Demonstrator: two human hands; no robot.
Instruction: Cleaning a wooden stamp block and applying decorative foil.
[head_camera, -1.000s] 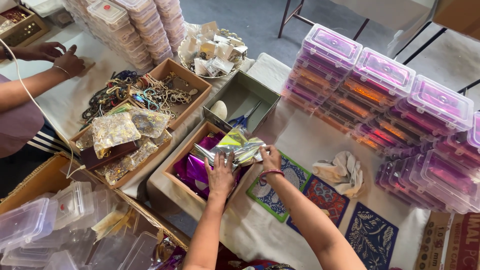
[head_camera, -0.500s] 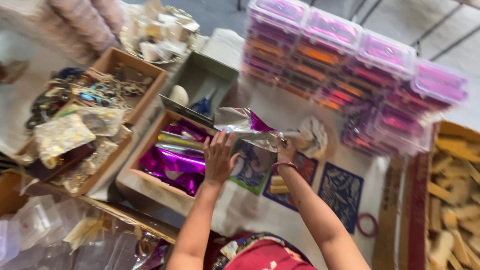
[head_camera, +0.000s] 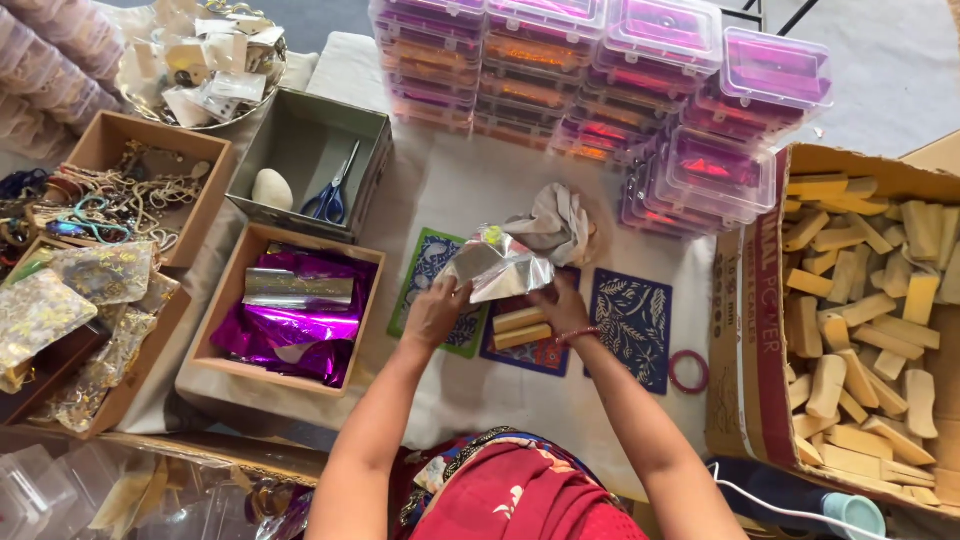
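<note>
Both hands have shifted rightward, away from the wooden box of purple foil (head_camera: 290, 320), and now work above the patterned mats in front of the person. Left hand (head_camera: 435, 312): fingers curled round the lower left edge of a crinkled silver foil sheet (head_camera: 500, 268), thumb on top. Right hand (head_camera: 562, 305): closed on the sheet's lower right edge; a red bangle sits at its wrist. In the earlier frames the foil was drawn out long above the box; it is now bunched into a compact shape and held just above two pale wooden blocks (head_camera: 521, 327), which lie side by side on the dark blue mat (head_camera: 545, 355). Whether the foil touches the blocks cannot be told.

A green mat (head_camera: 425, 270) lies under the left hand, another blue mat (head_camera: 632, 322) to the right of the right hand, and a red ring (head_camera: 689, 371) just beyond that. A crumpled pale cloth (head_camera: 560, 222) lies just behind the foil. Stacked clear plastic cases (head_camera: 600, 80) with pink and orange contents line the far edge. A cardboard carton (head_camera: 745, 330) of pale wooden blocks, only partly seen earlier, now fills the right side. At left, a grey box (head_camera: 300, 140) holds blue-handled scissors (head_camera: 330, 195) and a white egg-shaped object (head_camera: 271, 189).
</note>
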